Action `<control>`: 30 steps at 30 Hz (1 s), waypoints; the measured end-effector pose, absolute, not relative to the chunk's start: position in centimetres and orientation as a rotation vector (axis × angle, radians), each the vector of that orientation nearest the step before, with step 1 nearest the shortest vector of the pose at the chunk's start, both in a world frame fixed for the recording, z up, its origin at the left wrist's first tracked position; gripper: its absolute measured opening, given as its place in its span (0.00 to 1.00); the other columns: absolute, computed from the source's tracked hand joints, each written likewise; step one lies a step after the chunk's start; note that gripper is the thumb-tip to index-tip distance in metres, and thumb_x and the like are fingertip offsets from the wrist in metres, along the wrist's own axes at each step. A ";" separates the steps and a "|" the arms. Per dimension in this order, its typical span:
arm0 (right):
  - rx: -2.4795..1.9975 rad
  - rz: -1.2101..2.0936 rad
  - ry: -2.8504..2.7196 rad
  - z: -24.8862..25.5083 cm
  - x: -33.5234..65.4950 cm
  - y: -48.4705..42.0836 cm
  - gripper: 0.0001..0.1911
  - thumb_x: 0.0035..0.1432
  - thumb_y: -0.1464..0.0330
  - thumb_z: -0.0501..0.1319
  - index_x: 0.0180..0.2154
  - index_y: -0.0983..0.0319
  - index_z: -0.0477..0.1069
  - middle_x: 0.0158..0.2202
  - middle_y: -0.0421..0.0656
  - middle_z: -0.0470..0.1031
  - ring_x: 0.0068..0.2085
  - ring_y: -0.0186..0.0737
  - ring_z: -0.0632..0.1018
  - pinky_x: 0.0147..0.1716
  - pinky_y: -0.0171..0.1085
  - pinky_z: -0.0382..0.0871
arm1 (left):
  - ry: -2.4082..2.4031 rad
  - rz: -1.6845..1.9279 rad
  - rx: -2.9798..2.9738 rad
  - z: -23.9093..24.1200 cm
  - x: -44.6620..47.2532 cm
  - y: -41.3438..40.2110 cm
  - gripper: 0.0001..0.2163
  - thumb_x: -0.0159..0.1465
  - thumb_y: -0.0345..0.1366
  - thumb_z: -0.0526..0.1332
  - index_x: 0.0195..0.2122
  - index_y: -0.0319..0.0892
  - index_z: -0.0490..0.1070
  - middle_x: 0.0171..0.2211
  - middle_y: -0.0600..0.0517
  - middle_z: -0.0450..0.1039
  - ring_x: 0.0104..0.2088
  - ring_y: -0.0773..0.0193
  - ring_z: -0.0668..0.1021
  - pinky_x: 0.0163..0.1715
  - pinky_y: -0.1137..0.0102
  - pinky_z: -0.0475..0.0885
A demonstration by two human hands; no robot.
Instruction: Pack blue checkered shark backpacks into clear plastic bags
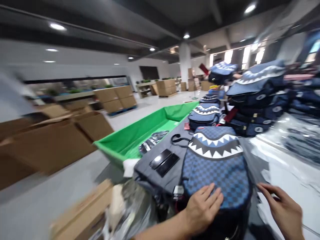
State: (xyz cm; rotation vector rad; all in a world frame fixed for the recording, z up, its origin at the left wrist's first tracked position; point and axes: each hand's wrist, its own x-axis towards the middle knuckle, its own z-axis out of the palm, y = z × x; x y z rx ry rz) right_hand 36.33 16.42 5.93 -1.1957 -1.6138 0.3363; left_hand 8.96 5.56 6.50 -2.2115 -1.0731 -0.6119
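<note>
Head view: your left hand (pixel 203 208) lies flat, fingers spread, on the lower end of the blue checked fabric backpack with a white shark-tooth print (pixel 216 163), pressing not gripping. Your right hand (pixel 283 208) is just beside its right edge, fingers loosely curled, holding nothing, not clearly touching. The backpack lies flat on the grey bench (pixel 155 168), near you, tooth print pointing away. Two black flat rectangular cards (pixel 164 161) sit just left of it. More of the same backpacks (pixel 257 100) are stacked beyond; a green fabric bin (pixel 140 133) runs along the left.

Risk: the backpack overhangs the near edge, so a one-handed pull could slide it off. Picture is motion-blurred, so contact is uncertain.
</note>
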 end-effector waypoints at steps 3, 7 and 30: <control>-1.139 0.310 -1.575 8.9 34.8 20.5 0.33 0.56 0.36 0.57 0.29 0.59 0.77 0.29 0.46 0.81 0.30 0.47 0.80 0.30 0.41 0.76 | -0.889 -0.883 -2.105 5.9 8.9 4.5 0.15 0.73 0.32 0.51 0.52 0.37 0.77 0.54 0.46 0.79 0.56 0.55 0.79 0.52 0.66 0.76; -1.142 0.345 -1.697 10.2 32.4 25.8 0.31 0.59 0.40 0.54 0.33 0.60 0.77 0.32 0.47 0.80 0.29 0.45 0.78 0.33 0.44 0.75 | -1.090 -0.861 -2.230 8.8 9.5 5.6 0.13 0.72 0.36 0.57 0.54 0.41 0.74 0.52 0.46 0.80 0.55 0.57 0.79 0.54 0.60 0.76; -1.135 0.428 -1.766 -5.1 32.5 13.8 0.17 0.63 0.50 0.53 0.44 0.49 0.72 0.37 0.46 0.79 0.34 0.54 0.83 0.25 0.47 0.80 | -2.116 0.007 -2.719 9.4 15.8 10.3 0.23 0.71 0.53 0.54 0.49 0.39 0.76 0.40 0.42 0.82 0.40 0.46 0.84 0.34 0.62 0.75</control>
